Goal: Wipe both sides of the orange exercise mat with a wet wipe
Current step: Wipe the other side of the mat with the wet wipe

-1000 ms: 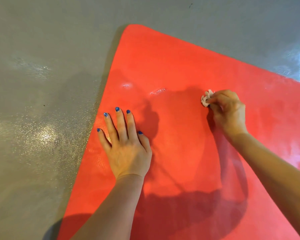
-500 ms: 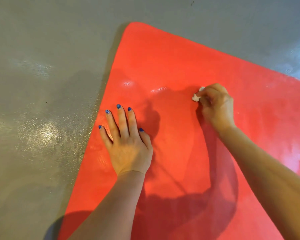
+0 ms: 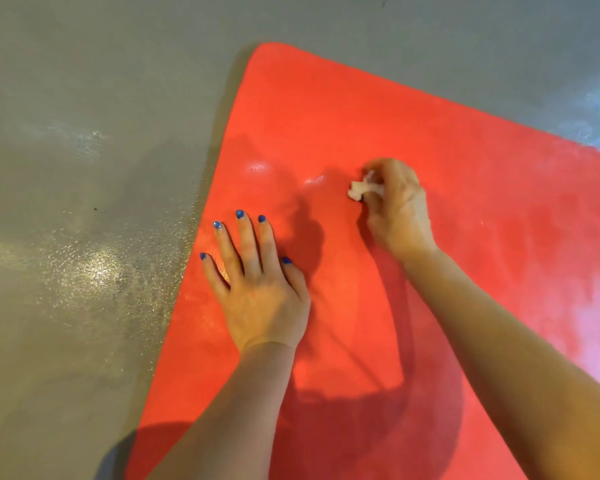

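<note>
Your left hand (image 3: 257, 292) lies flat on the mat (image 3: 430, 140), fingers (image 3: 248, 237) straight and slightly spread, pressing near the mat's left edge. Your right hand (image 3: 397, 209) is further up the mat, its fingers curled around the wipe (image 3: 359, 190), a crumpled white wad held against the mat. The orange mat is spread flat on the grey floor (image 3: 84, 202), one corner pointing away from you.

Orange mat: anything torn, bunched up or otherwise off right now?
Nothing stands out. The orange mat lies flat on the grey floor, left hand pressing it, right hand holding the wet wipe.
</note>
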Tool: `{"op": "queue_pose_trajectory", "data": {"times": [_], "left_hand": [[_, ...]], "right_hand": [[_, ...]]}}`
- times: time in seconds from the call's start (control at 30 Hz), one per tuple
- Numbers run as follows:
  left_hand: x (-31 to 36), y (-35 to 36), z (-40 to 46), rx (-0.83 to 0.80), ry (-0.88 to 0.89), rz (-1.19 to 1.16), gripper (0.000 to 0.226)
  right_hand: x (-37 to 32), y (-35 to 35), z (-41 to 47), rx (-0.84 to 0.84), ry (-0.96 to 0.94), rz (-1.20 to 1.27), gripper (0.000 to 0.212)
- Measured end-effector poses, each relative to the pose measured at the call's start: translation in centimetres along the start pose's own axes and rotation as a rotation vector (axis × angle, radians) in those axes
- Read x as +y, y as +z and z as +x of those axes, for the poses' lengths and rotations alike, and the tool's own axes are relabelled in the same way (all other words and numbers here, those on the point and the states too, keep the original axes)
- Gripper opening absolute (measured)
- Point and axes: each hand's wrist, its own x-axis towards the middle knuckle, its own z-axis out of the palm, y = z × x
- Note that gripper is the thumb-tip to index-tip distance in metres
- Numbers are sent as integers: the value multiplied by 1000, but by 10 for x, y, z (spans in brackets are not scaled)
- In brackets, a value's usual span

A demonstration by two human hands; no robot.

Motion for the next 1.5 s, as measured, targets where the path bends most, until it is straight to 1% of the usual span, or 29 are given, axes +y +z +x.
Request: {"op": "queue_pose_trajectory", "data": {"times": [0.03, 0.13, 0.2, 0.27, 0.33, 0.4, 0.43, 0.5, 0.53, 0.6, 0.67, 0.73, 0.77, 0.83, 0.9, 0.97, 1.07, 1.1, 1.17, 1.2, 1.27, 1.37, 1.5], "left_hand": [[0, 1, 0, 1, -3, -8, 64], [-1, -1, 1, -17, -21, -28, 64], [0, -2, 0, -18, -19, -31, 64], [-1, -2, 0, -12, -6, -22, 63], [-1, -1, 0, -10, 3, -10, 62], [-1, 0, 0, -9, 2, 3, 62], [-1, 0, 0, -12, -1, 5, 63], [-1, 1, 0, -22, -6, -5, 64], [0, 1, 0, -28, -12, -13, 64], [-1, 0, 1, -43, -26, -29, 64], [0, -1, 1, -46, -28, -37, 65], [-1, -2, 0, -45, -18, -26, 64], [-1, -1, 0, -38, -10, -22, 63], [0, 0, 0, -25, -3, -9, 63], [0, 0, 0, -30, -6, 1, 63], [0, -1, 0, -46, -5, 3, 64], [-1, -1, 1, -66, -26, -14, 66], [-1, -2, 1, -63, -28, -23, 66], [0, -2, 1, -55, -24, -27, 66], [-1, -3, 1, -53, -22, -26, 66], [-1, -3, 0, -51, -15, -26, 65], [0, -1, 1, -54, -9, -9, 65], [-1, -2, 1, -68, -12, -14, 64]], "right_hand": [[-17, 14, 14, -33, -31, -6, 29], [-53, 35, 41, -234, -105, -83, 26], [-41, 24, 33, -261, -202, -31, 25], [-14, 0, 7, -186, -218, 54, 20], [6, -18, -25, -90, -134, 84, 18], [9, -16, -37, -6, -28, 108, 17], [2, -7, -34, 16, -17, 127, 16], [-21, 16, -16, 9, -80, 168, 12], [-35, 28, -4, -28, -109, 173, 12], [-54, 39, 11, -157, -135, 152, 17], [-44, 29, 6, -193, -224, 75, 19], [-18, 6, -20, -153, -262, 43, 14], [-4, -7, -37, -109, -237, 45, 12], [16, -25, -69, -20, -151, 60, 16], [18, -21, -80, 54, -72, 66, 14], [0, -3, -64, 43, -98, 84, 11], [-39, 28, -27, -65, -200, 106, 11], [-42, 29, -23, -91, -225, 101, 13], [-28, 16, -36, -104, -270, 81, 13], [-15, 4, -51, -89, -266, 68, 15], [9, -16, -89, 1, -218, 64, 15], [28, -16, -124, 116, -138, 6, 17], [31, -5, -124, 123, -136, -78, 18]]}}
